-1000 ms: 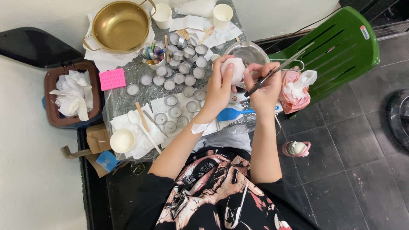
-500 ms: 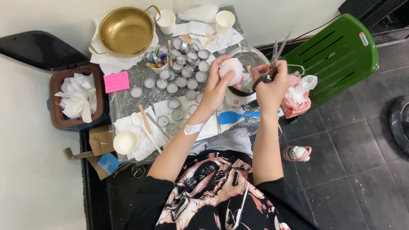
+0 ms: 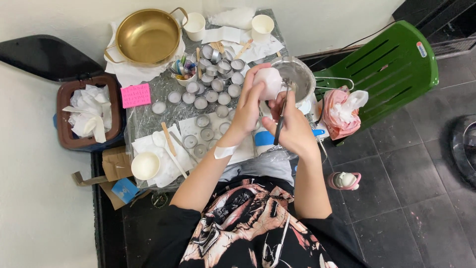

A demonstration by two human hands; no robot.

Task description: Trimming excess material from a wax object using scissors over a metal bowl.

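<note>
Scissors lowered in right hand, left hand gripping white lump

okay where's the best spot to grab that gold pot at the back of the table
Take the gold pot by its two loop handles, one at the left rim and one at the upper right. Come from above: it sits upright and open, with small tins and cups crowded along its right side.
</note>
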